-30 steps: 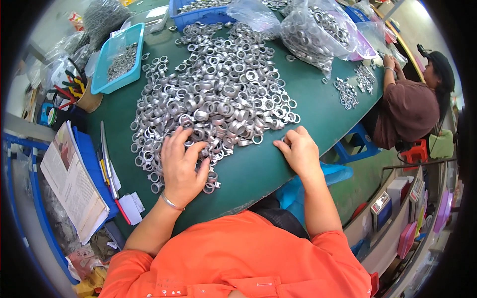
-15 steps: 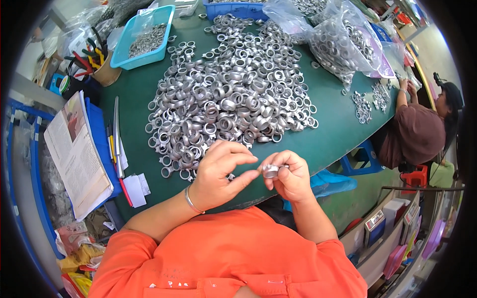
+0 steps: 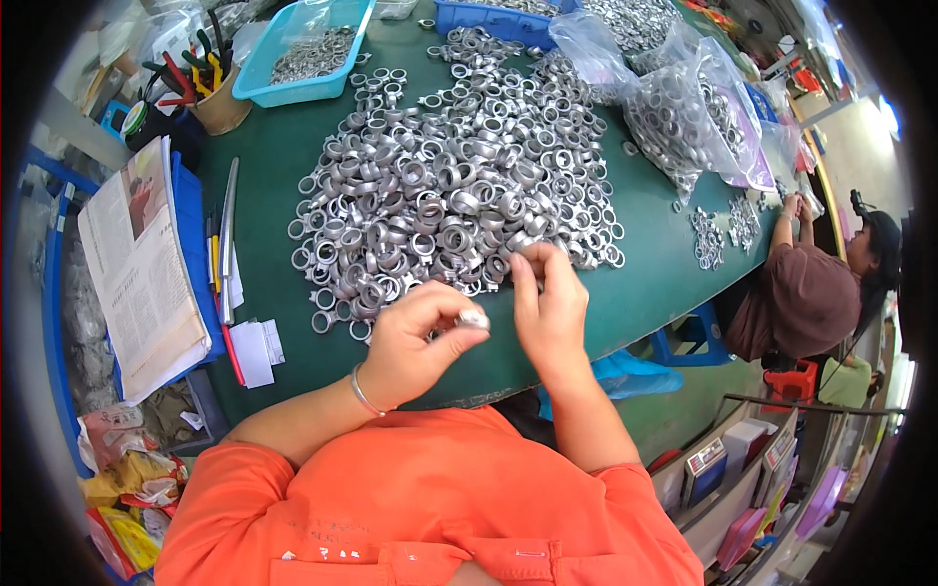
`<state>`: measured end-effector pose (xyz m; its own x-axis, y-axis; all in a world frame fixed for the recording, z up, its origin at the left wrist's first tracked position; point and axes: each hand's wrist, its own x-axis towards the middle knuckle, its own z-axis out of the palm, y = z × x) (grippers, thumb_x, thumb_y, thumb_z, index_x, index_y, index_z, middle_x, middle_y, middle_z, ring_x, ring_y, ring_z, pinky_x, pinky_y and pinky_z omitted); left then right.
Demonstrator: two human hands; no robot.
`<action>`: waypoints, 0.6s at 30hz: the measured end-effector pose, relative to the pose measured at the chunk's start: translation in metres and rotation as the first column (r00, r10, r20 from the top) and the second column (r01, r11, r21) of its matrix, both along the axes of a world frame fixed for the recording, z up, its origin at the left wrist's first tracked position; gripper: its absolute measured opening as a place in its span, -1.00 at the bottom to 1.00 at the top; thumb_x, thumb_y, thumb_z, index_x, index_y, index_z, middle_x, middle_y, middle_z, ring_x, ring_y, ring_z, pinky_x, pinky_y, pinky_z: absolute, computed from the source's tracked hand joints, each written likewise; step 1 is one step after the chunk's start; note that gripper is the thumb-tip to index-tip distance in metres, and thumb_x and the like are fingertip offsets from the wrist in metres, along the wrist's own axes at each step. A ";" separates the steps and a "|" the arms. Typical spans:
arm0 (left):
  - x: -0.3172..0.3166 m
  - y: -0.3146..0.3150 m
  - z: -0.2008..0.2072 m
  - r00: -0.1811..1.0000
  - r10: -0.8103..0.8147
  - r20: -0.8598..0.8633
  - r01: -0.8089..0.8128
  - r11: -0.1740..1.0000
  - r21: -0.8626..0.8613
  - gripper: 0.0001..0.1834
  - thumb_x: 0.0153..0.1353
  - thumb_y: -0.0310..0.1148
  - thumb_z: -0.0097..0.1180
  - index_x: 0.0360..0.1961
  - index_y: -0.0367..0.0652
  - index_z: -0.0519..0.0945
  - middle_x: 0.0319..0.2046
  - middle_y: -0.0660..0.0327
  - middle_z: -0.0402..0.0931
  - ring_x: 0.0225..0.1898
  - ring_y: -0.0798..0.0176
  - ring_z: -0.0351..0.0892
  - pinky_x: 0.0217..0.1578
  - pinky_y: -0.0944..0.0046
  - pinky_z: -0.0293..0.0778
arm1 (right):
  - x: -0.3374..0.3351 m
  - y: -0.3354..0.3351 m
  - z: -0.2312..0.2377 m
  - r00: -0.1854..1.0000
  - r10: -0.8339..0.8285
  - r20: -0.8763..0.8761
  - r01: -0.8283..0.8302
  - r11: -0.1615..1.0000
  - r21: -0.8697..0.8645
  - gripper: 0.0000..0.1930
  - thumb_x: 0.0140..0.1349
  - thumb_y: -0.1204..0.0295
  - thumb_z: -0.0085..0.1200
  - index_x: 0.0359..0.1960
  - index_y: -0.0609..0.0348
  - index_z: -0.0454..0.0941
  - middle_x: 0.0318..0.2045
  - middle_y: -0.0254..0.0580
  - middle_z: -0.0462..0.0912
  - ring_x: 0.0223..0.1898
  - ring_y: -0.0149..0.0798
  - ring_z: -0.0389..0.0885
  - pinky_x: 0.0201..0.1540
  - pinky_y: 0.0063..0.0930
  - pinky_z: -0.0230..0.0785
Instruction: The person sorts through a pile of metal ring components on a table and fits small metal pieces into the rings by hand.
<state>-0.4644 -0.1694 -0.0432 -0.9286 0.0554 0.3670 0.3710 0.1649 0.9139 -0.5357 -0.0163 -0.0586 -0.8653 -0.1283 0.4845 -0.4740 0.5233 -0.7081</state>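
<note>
A large heap of silver metal rings (image 3: 449,176), each with a small lug, covers the middle of the green table. Between the thumb and fingers of my left hand (image 3: 422,332) is one metal ring (image 3: 473,319), mostly hidden by the fingers and held in front of the heap's near edge. My right hand (image 3: 550,303) reaches to the heap's near right edge. Its thumb and forefinger are close together against the rings there; what lies between the tips is too hidden to make out.
A turquoise tray (image 3: 293,93) and a blue crate (image 3: 489,17) hold more parts at the back. Clear plastic bags of rings (image 3: 674,127) sit back right. Left are a newspaper (image 3: 147,273), pens and a tool pot (image 3: 223,105). A co-worker (image 3: 811,293) sits at right.
My right hand has left my left hand and moved forward to the heap's edge. The ring it held now appears in my left hand, whose fingers have closed. The view has shifted slightly.
</note>
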 end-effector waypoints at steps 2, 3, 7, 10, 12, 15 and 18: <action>0.001 -0.002 0.003 0.885 -0.173 0.432 -0.112 0.821 0.560 -0.77 0.13 -0.53 0.13 -0.15 -0.26 0.49 -0.41 0.27 0.49 -0.46 0.46 0.50 -0.46 0.52 0.43 | -0.009 0.003 0.001 0.989 -0.112 0.101 0.096 0.984 0.149 -0.83 0.07 0.41 0.20 -0.45 0.20 0.46 -0.63 -0.18 0.52 -0.66 -0.16 0.50 -0.59 -0.35 0.33; 0.000 -0.005 0.002 0.853 -0.180 0.489 -0.149 0.815 0.560 -0.78 0.19 -0.49 0.07 -0.13 -0.27 0.44 -0.45 0.27 0.47 -0.50 0.47 0.49 -0.55 0.54 0.39 | -0.010 0.002 0.002 0.987 -0.145 0.062 0.131 0.972 0.197 -0.79 0.02 0.35 0.24 -0.50 0.16 0.45 -0.66 -0.25 0.51 -0.65 -0.17 0.51 -0.59 -0.34 0.32; -0.003 -0.013 -0.002 0.809 -0.286 0.513 -0.214 0.670 0.711 -0.89 0.20 -0.42 0.03 -0.29 -0.21 0.40 -0.56 0.25 0.41 -0.59 0.45 0.42 -0.74 0.52 0.23 | -0.015 0.006 0.004 0.984 -0.181 0.002 0.172 0.940 0.294 -0.78 -0.01 0.38 0.26 -0.49 0.17 0.43 -0.65 -0.22 0.52 -0.64 -0.17 0.52 -0.57 -0.33 0.34; -0.002 -0.018 -0.009 0.822 -0.313 0.476 -0.159 0.676 0.720 -0.91 0.18 -0.48 0.04 -0.31 -0.21 0.40 -0.57 0.29 0.39 -0.61 0.49 0.38 -0.76 0.52 0.17 | -0.015 0.011 0.000 0.992 -0.123 -0.008 0.123 0.979 0.160 -0.79 -0.01 0.44 0.25 -0.46 0.19 0.42 -0.60 -0.14 0.53 -0.60 -0.13 0.53 -0.53 -0.32 0.38; 0.000 -0.016 -0.009 0.824 -0.250 0.508 -0.169 0.747 0.643 -0.90 0.16 -0.51 0.06 -0.30 -0.22 0.43 -0.53 0.30 0.41 -0.58 0.51 0.38 -0.71 0.53 0.22 | -0.007 0.016 -0.002 0.994 -0.100 -0.032 0.104 0.975 0.195 -0.78 -0.02 0.51 0.26 -0.44 0.22 0.41 -0.54 -0.13 0.56 -0.55 -0.24 0.56 -0.49 -0.43 0.40; -0.003 -0.012 -0.005 0.833 -0.161 0.529 -0.153 0.852 0.501 -0.83 0.11 -0.56 0.12 -0.24 -0.24 0.48 -0.44 0.31 0.45 -0.50 0.53 0.39 -0.56 0.55 0.30 | 0.012 0.016 0.002 0.961 0.260 0.096 -0.222 0.931 -0.291 -0.73 -0.07 0.59 0.31 -0.45 0.22 0.39 -0.41 -0.17 0.63 -0.46 -0.48 0.52 -0.45 -0.62 0.38; -0.003 -0.012 -0.005 0.837 -0.168 0.521 -0.087 0.899 0.430 -0.74 0.08 -0.54 0.18 -0.16 -0.27 0.53 -0.35 0.29 0.48 -0.38 0.52 0.40 -0.32 0.55 0.34 | 0.020 0.013 0.006 0.913 0.408 -0.015 -0.393 0.869 -0.299 -0.71 -0.08 0.60 0.32 -0.48 0.20 0.37 -0.43 -0.16 0.63 -0.56 -0.54 0.48 -0.52 -0.70 0.33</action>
